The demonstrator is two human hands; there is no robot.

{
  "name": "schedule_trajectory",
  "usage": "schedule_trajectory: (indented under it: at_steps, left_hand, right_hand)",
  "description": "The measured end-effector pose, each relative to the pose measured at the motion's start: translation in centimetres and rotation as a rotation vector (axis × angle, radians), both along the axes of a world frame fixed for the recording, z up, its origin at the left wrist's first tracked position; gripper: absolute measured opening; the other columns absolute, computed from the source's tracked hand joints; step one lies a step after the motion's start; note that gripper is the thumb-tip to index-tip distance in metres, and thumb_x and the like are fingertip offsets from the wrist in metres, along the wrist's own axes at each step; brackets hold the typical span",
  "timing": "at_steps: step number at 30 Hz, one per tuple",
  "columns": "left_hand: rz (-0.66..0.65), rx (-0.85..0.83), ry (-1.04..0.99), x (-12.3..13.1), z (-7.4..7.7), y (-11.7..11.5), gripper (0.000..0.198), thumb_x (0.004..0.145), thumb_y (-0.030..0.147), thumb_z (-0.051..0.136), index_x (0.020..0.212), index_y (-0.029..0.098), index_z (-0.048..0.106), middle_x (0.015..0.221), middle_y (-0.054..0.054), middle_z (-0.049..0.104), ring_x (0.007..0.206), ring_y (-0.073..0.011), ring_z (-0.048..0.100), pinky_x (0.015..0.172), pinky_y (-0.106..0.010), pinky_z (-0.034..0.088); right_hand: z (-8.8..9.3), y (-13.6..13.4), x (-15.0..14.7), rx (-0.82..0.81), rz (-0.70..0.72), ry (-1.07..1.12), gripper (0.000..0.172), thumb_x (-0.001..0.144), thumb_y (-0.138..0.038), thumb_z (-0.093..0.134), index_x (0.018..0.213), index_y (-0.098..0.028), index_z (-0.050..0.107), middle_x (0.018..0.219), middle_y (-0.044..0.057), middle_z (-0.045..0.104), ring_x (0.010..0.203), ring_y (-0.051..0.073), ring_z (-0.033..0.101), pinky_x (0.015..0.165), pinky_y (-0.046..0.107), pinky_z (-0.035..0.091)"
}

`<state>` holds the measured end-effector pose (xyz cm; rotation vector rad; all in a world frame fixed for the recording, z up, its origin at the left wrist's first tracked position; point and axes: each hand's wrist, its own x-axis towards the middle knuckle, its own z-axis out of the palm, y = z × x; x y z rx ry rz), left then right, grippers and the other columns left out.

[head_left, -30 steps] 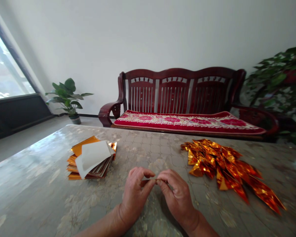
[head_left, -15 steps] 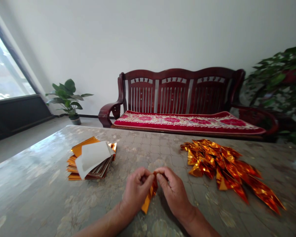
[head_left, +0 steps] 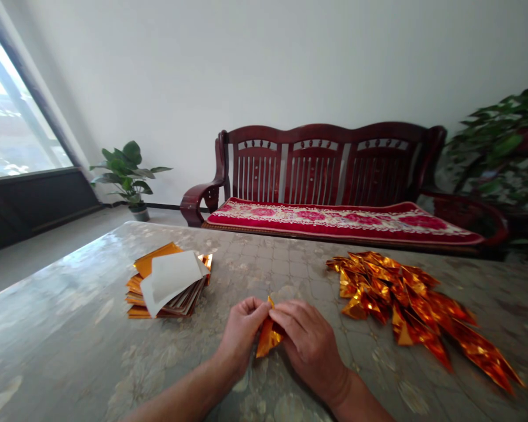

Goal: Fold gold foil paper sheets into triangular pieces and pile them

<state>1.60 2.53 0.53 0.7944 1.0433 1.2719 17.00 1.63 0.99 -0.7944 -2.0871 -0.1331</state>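
Observation:
A small piece of shiny orange-gold foil paper [head_left: 269, 340], folded to a pointed shape, is held between my two hands just over the table. My left hand [head_left: 243, 331] pinches its upper left side between thumb and fingers. On the other side my right hand [head_left: 308, 340] grips it near the top, its fingers bent over the foil and partly hiding it. To the left lies a stack of foil sheets [head_left: 152, 259] with a white-backed sheet [head_left: 171, 278] on top. A heap of folded foil pieces [head_left: 393, 287] spreads over the right side.
The table [head_left: 88, 346] has a patterned, glossy cover. Behind its far edge stands a dark red wooden bench [head_left: 312, 170] with a red floral cushion [head_left: 347, 220]. Potted plants stand at the left [head_left: 129, 170] and right [head_left: 506, 146].
My right hand has shifted its fingers over the top of the foil. The foil's lower end has risen, and its tip now shows above my fingers. The whole view has shifted slightly.

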Motion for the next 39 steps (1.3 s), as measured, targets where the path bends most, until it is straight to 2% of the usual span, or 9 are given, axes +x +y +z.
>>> schedule_trajectory:
  at_steps: [5, 8, 12, 17, 21, 24, 29, 32, 39]
  left_hand:
    - [-0.136, -0.023, -0.100, 0.0, 0.3, -0.5, 0.042, 0.073, 0.054, 0.073, 0.070, 0.014, 0.059, 0.058, 0.003, 0.055, 0.048, -0.0069, 0.050, 0.047, -0.017, 0.042]
    - [-0.200, 0.019, -0.026, 0.1, 0.7, -0.5, 0.041, 0.072, 0.052, 0.075, 0.075, 0.013, 0.064, 0.067, -0.001, 0.063, 0.054, -0.0091, 0.057, 0.053, -0.019, 0.048]
    - [-0.189, 0.074, 0.106, 0.3, 0.5, -0.2, 0.040, 0.067, 0.048, 0.080, 0.070, 0.014, 0.059, 0.057, 0.000, 0.062, 0.049, -0.0078, 0.054, 0.051, -0.017, 0.042]
    - [-0.069, 0.183, 0.137, 0.1, -0.4, 0.4, 0.039, 0.063, 0.039, 0.083, 0.067, 0.017, 0.052, 0.053, 0.006, 0.054, 0.046, -0.0063, 0.046, 0.047, -0.016, 0.035]
    - [-0.021, 0.310, 0.200, -0.1, -0.6, 0.3, 0.027, 0.067, 0.028, 0.079, 0.084, 0.017, 0.062, 0.073, 0.002, 0.064, 0.061, -0.0115, 0.058, 0.058, -0.020, 0.046]
    - [-0.023, 0.361, 0.320, -0.2, -0.3, -0.1, 0.015, 0.072, 0.027, 0.075, 0.077, 0.016, 0.066, 0.067, 0.001, 0.064, 0.062, -0.0127, 0.058, 0.060, -0.022, 0.047]
    - [-0.033, 0.222, 0.309, -0.5, 0.4, 0.0, 0.025, 0.072, 0.038, 0.072, 0.073, 0.014, 0.065, 0.052, 0.004, 0.055, 0.048, -0.0095, 0.049, 0.049, -0.020, 0.039]
    - [-0.047, 0.166, 0.308, -0.7, 0.6, 0.2, 0.032, 0.071, 0.045, 0.071, 0.072, 0.014, 0.063, 0.051, 0.004, 0.053, 0.047, -0.0083, 0.046, 0.049, -0.019, 0.037]
    - [-0.092, 0.146, 0.385, -0.9, 0.1, 0.1, 0.038, 0.073, 0.052, 0.069, 0.072, 0.015, 0.061, 0.053, 0.004, 0.052, 0.046, -0.0073, 0.040, 0.047, -0.019, 0.029]
  right_hand:
    - [-0.6, 0.2, 0.1, -0.148, -0.006, 0.233, 0.020, 0.089, -0.011, 0.054, 0.097, -0.022, 0.069, 0.092, 0.005, 0.072, 0.086, 0.020, 0.065, 0.079, 0.033, 0.052]
    - [-0.9, 0.4, -0.2, -0.420, -0.079, 0.521, 0.010, 0.087, -0.020, 0.060, 0.085, -0.020, 0.070, 0.080, 0.003, 0.073, 0.073, 0.018, 0.066, 0.069, 0.028, 0.052]
    - [-0.8, 0.5, -0.8, -0.743, -0.105, 0.822, 0.018, 0.080, -0.034, 0.067, 0.075, -0.017, 0.070, 0.066, 0.002, 0.070, 0.060, 0.016, 0.062, 0.057, 0.025, 0.049]
    - [-0.3, -0.1, -1.4, -0.869, -0.041, 0.953, 0.022, 0.073, -0.037, 0.073, 0.075, -0.016, 0.073, 0.066, 0.002, 0.070, 0.060, 0.016, 0.061, 0.058, 0.025, 0.048]
    - [-0.2, -0.5, -1.7, -0.923, 0.003, 0.982, 0.024, 0.072, -0.040, 0.074, 0.073, -0.016, 0.074, 0.064, 0.002, 0.069, 0.059, 0.016, 0.059, 0.056, 0.025, 0.047]
    - [-0.3, -0.5, -1.7, -0.958, 0.008, 0.967, 0.027, 0.072, -0.042, 0.074, 0.073, -0.016, 0.073, 0.062, 0.002, 0.068, 0.057, 0.016, 0.058, 0.055, 0.025, 0.046]
    - [-0.5, 0.1, -1.1, -0.845, 0.056, 0.970, 0.031, 0.076, -0.042, 0.072, 0.094, -0.016, 0.069, 0.085, 0.007, 0.073, 0.076, 0.021, 0.066, 0.067, 0.030, 0.053]
    - [-0.4, 0.7, 0.0, -0.624, -0.092, 0.975, 0.044, 0.076, -0.038, 0.072, 0.115, -0.019, 0.063, 0.097, 0.008, 0.072, 0.082, 0.021, 0.067, 0.068, 0.031, 0.055]
    - [0.8, 1.1, 1.8, -0.366, -0.158, 0.727, 0.019, 0.082, -0.030, 0.067, 0.097, -0.021, 0.074, 0.085, 0.004, 0.070, 0.076, 0.018, 0.064, 0.070, 0.030, 0.054]
